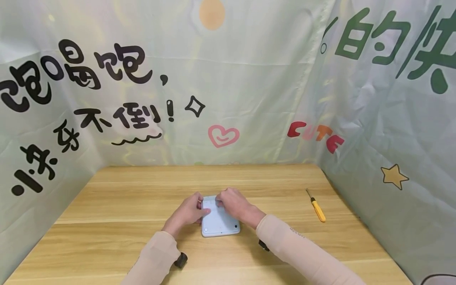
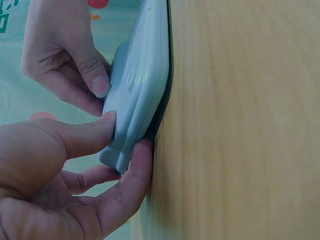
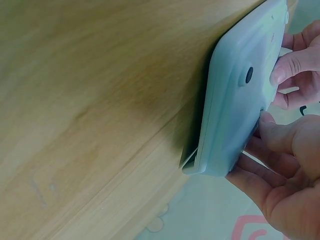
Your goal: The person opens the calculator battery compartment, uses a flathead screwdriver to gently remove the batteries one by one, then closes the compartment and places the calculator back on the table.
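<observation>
A pale blue flat device with rounded corners and small round feet lies on the table, its footed face up. What kind of device it is I cannot tell. My left hand grips its left edge near the far corner, thumb on the upper face and fingers at the side and underneath, as the left wrist view shows. Bent over the far end, my right hand presses its thumb against the face while its curled fingers meet the far edge. That hand hides part of the far end.
A screwdriver with a yellow handle lies at the right of the wooden table. Printed cloth hangs along the back and both sides of the table.
</observation>
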Demonstrator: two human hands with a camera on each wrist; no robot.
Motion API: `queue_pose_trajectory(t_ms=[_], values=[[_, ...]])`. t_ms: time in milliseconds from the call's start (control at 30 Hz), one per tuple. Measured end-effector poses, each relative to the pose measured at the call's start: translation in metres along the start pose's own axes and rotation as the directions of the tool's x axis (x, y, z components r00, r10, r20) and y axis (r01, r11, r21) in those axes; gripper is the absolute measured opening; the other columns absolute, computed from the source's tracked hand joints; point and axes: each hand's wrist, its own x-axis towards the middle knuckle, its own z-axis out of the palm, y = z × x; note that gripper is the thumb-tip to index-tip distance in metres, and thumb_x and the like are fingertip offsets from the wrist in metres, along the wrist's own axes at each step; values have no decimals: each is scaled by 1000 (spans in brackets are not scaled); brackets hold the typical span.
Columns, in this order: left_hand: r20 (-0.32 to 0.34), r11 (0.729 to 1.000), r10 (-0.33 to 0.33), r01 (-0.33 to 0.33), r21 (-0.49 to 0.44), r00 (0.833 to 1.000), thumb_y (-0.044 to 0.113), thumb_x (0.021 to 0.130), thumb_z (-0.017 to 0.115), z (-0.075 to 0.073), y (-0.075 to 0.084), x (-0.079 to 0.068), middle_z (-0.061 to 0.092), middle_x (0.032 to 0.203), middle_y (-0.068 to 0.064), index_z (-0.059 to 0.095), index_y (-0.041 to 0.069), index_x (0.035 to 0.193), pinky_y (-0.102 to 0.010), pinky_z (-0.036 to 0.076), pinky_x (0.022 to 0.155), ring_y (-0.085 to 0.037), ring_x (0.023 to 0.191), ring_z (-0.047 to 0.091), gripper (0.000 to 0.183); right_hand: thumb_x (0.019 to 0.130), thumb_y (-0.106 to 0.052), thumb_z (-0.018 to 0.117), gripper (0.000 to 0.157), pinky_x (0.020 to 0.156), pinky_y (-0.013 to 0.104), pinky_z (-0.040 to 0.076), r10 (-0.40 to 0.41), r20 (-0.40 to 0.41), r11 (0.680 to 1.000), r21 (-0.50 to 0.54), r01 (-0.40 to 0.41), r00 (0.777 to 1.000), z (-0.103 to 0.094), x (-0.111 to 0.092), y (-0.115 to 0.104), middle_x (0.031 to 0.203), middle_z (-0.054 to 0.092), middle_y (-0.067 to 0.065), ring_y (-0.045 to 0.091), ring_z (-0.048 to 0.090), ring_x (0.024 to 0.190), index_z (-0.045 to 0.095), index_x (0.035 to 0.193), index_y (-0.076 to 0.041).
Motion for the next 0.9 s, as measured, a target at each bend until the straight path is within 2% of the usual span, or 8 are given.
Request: queue_pose_trajectory(t_ms=[500, 767, 900], values=[[-4, 1000, -1, 1, 1, 1000, 10, 96, 73, 1, 2, -1, 57, 101, -13, 52, -1, 120, -30, 60, 64, -20, 80, 61, 34, 98, -7, 68, 12, 68, 21, 58, -11, 0, 1000, -12, 11, 1000, -1, 1, 0, 96, 80, 9, 12, 71, 80, 81, 100, -7], [-1, 1000, -3, 3, 16, 1000, 11, 97, 73, 0, 2, 0, 57, 102, -13, 52, 0, 120, -29, 60, 64, -20, 80, 61, 34, 100, -7, 65, 15, 66, 17, 55, 0, 33, 1000, -9, 0, 999, -2, 1, -1, 98, 80, 10, 8, 66, 77, 80, 105, -6], [-2, 1000, -9, 9, 14, 1000, 11, 97, 72, 0, 2, -1, 57, 102, -13, 52, 0, 120, -29, 60, 65, -20, 81, 61, 33, 101, -6, 64, 16, 64, 16, 52, 2, 47, 1000, -6, -2, 999, -2, 1, -3, 93, 79, 9, 7, 61, 72, 79, 105, -5]])
